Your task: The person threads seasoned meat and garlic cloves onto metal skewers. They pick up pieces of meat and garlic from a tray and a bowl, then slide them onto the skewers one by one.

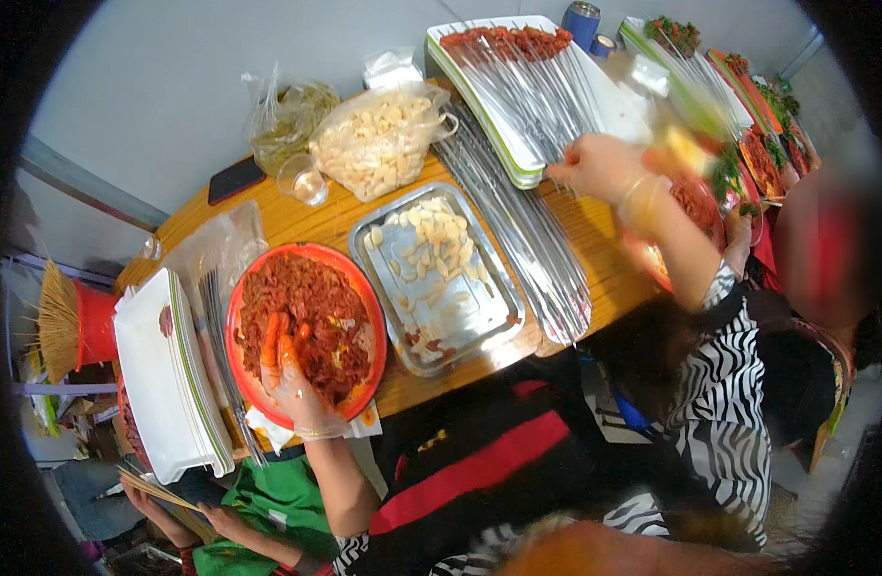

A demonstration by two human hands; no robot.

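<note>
My left hand, in a clear thin glove, reaches into a red basin of marinated meat strips. Its fingers are stretched out and coated red, with the tips against the meat. At the near corner of a white tray, my right hand is bare, a bangle on its wrist. Thumb and fingers are pinched at the lower ends of the metal skewers, apparently on one of them. Those skewers lie side by side, their far ends threaded with red meat.
A metal tray of pale pieces stands mid-table; bare skewers lie beside it. Behind are a bag of pale pieces, a glass and a phone. White trays are stacked left. Other people work at right and lower left.
</note>
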